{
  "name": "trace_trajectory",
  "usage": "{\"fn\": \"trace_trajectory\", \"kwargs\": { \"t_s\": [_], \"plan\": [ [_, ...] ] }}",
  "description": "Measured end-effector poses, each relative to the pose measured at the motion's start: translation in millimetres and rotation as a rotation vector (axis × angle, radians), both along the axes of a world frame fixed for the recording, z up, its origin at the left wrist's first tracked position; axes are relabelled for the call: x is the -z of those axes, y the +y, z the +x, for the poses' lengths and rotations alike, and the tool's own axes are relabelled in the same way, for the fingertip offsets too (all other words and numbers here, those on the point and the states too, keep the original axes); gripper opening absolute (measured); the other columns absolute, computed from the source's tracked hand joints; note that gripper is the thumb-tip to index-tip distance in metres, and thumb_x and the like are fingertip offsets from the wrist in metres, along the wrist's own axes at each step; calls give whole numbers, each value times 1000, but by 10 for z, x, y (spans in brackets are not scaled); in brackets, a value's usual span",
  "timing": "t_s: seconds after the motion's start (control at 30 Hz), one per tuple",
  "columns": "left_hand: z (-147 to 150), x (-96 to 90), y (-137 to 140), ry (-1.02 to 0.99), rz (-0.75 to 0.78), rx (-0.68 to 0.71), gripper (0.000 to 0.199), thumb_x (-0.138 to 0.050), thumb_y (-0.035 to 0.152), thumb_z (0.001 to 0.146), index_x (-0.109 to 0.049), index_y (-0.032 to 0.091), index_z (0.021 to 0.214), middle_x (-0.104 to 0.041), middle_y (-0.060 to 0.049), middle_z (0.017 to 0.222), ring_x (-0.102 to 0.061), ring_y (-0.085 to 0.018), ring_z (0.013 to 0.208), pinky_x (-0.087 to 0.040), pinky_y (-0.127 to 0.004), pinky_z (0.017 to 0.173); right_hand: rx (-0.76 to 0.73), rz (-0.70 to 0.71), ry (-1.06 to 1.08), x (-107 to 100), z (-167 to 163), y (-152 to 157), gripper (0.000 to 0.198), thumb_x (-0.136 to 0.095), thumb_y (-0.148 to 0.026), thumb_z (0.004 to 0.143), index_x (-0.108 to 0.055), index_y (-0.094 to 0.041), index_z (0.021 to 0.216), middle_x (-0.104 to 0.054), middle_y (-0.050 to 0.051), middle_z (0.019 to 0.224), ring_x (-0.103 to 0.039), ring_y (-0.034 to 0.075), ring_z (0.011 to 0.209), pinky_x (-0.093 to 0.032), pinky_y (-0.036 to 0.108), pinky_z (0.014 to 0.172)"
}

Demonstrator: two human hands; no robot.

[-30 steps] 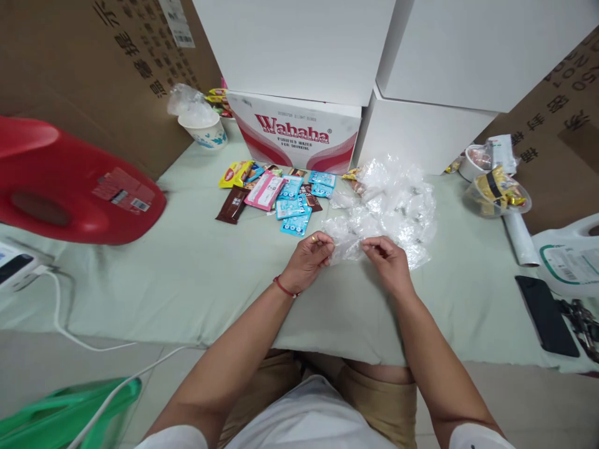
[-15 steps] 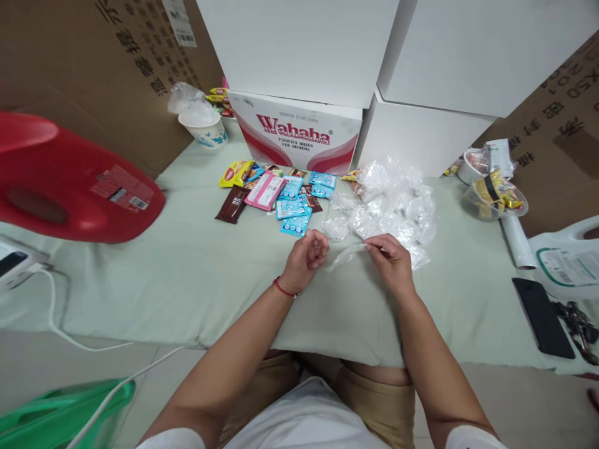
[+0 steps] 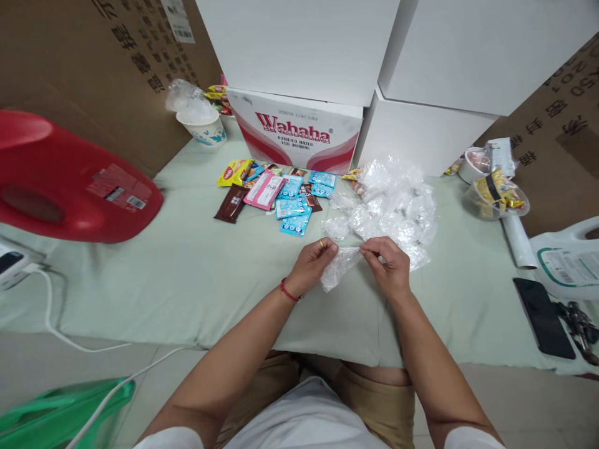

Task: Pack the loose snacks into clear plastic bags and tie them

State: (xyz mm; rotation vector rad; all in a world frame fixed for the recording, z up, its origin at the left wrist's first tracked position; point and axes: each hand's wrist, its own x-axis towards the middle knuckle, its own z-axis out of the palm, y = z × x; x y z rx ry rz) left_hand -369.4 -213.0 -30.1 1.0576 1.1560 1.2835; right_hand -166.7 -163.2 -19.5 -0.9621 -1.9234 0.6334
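Note:
A small clear plastic bag (image 3: 340,268) is stretched between my two hands above the cloth. My left hand (image 3: 312,265) pinches its left edge between thumb and fingers. At its right upper corner, my right hand (image 3: 387,265) pinches the film with the fingertips. Just beyond lies a heap of crumpled clear plastic bags (image 3: 393,206). To the left of that heap are blue sachets (image 3: 296,223), a pink packet (image 3: 264,189), a dark brown wrapped bar (image 3: 231,203) and a yellow snack packet (image 3: 234,173).
Behind stand a Wahaha carton (image 3: 294,134) and white boxes (image 3: 299,43). A red jug (image 3: 70,187) is at left, near a paper cup (image 3: 206,131). On the right are a plastic tub (image 3: 496,196), a white roll (image 3: 518,243), a phone (image 3: 543,318) and keys (image 3: 580,327).
My left hand has moved slightly right and down and taken hold of the plastic bag's left edge. The bag, which hung from my right hand alone, is now spread between both.

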Motion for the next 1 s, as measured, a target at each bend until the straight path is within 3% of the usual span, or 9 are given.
{"fn": "trace_trajectory", "kwargs": {
  "t_s": [0.37,0.53,0.67,0.77,0.87,1.0],
  "plan": [
    [6,23,31,-127,-59,-106,55,-77,67,77,-54,17,72,-42,6,64,-34,-8,60,-26,-24,57,36,114,-56,3,-9,-28,14,-65,-31,98,-77,-27,93,-72,5,91,-69,20,81,-57,34,68],
    [-74,-22,-9,-157,-132,140,66,-55,79,87,-61,15,68,-47,2,57,-36,-9,51,-22,-25,50,-11,130,-13,-46,36,14,13,-65,-24,99,-77,-28,101,-70,5,99,-66,19,87,-56,34,72],
    [-48,-53,-12,-73,51,-8,51,-78,65,77,-61,17,83,-51,4,69,-42,-8,61,-32,-23,57,-101,262,-114,-81,12,27,21,-63,-16,98,-78,-30,103,-70,4,98,-58,19,88,-52,36,77],
    [10,-40,-21,74,69,37,49,-86,56,70,-66,17,93,-55,4,74,-44,-8,62,-34,-22,58,-108,322,-173,-63,-22,20,21,-64,-15,97,-78,-28,103,-68,5,94,-54,19,84,-49,36,75],
    [41,-8,-32,174,13,72,37,-80,50,78,-72,15,87,-58,2,69,-44,-9,60,-34,-23,58,-112,300,-186,-37,-36,12,20,-63,-16,98,-78,-28,104,-67,5,93,-56,20,85,-48,36,76],
    [24,9,-23,12,-24,86,37,-77,51,80,-72,14,85,-64,0,71,-50,-10,63,-38,-24,62,-102,183,-116,-38,-29,-9,18,-61,-22,100,-77,-28,103,-68,5,94,-59,21,89,-50,36,79]
  ]
}}
